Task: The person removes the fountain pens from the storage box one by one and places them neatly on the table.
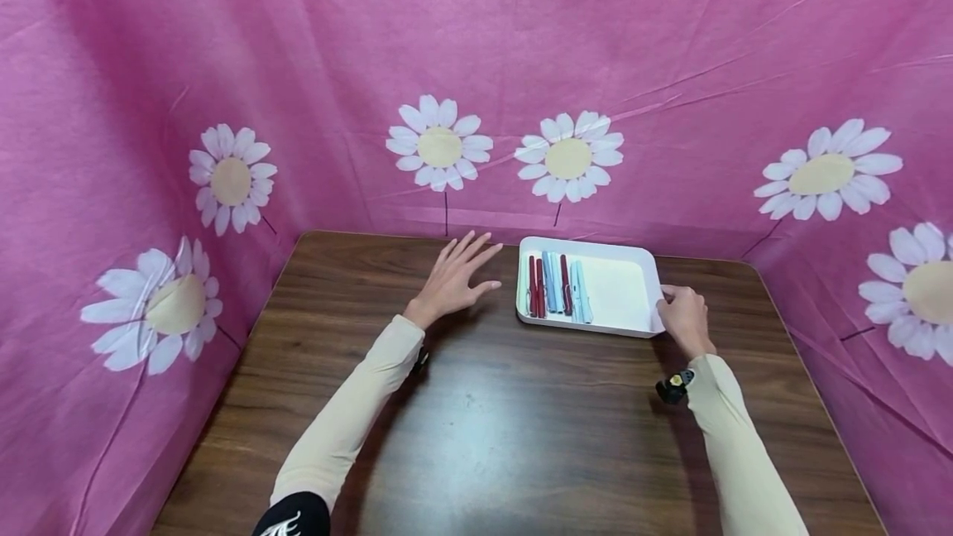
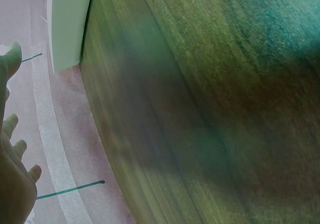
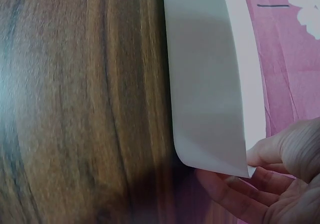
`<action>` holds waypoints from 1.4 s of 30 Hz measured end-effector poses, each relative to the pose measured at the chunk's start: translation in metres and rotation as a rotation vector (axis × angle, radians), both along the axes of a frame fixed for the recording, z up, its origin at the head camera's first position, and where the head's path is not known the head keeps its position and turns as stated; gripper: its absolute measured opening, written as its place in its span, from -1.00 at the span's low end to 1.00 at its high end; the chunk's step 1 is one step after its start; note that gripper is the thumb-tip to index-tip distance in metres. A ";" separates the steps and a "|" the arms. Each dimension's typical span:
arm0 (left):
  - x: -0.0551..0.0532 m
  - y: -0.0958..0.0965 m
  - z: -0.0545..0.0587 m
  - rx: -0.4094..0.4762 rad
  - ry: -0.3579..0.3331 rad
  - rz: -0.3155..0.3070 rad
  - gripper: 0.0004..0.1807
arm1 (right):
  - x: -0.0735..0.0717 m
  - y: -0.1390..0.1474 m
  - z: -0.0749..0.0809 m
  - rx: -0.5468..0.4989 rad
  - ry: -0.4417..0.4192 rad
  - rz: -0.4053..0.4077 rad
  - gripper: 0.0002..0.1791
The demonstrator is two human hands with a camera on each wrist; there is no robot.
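A white rectangular tray [image 1: 624, 251] lies near the table's far edge. In its left part several slim pens lie side by side, dark red pens [image 1: 539, 288] among light blue pens [image 1: 553, 281]. My right hand [image 1: 685, 319] grips the tray's right wall; in the right wrist view the thumb is over the rim and the fingers [image 3: 232, 196] are against the outside. Left of the tray, my left hand [image 1: 450, 278] is held with fingers spread and nothing in it. The left wrist view shows the left fingertips [image 2: 20, 146] apart from the tray's wall [image 2: 70, 26].
A brown wood-grain table [image 1: 476, 428] carries the tray. Pink cloth [image 1: 491, 23] printed with white daisies hangs behind and along both sides, close to the table's edges. Each wrist wears a small black device, such as the right wrist camera [image 1: 674, 387].
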State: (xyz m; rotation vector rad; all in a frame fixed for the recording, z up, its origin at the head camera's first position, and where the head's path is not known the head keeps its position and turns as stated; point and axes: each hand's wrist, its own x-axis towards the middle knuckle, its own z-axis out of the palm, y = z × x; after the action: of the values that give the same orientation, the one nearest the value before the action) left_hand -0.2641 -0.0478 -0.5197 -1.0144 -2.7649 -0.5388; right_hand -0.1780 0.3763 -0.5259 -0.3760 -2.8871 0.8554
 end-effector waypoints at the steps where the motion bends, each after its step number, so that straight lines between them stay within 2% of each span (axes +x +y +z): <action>1: 0.000 0.000 0.000 -0.003 0.000 0.001 -0.20 | 0.000 -0.001 0.000 0.004 0.004 0.002 -0.54; 15: 0.003 0.009 0.001 0.009 -0.004 -0.013 -0.20 | -0.001 -0.009 0.001 -0.014 -0.030 -0.013 -0.52; 24: 0.004 0.014 0.000 0.018 0.010 -0.032 -0.18 | -0.002 -0.013 0.000 -0.013 -0.008 -0.027 -0.54; 30: 0.006 0.014 0.001 0.023 -0.007 -0.012 -0.19 | -0.004 -0.022 0.002 -0.028 -0.015 -0.024 -0.54; 42: 0.008 0.018 -0.001 0.009 -0.008 -0.019 -0.19 | -0.004 -0.027 0.001 -0.032 -0.015 -0.049 -0.55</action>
State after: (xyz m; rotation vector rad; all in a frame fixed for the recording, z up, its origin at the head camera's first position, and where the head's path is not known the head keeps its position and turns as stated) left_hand -0.2563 -0.0297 -0.5203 -1.0404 -2.7597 -0.5581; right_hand -0.1817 0.3488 -0.5248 -0.4562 -2.8684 0.8960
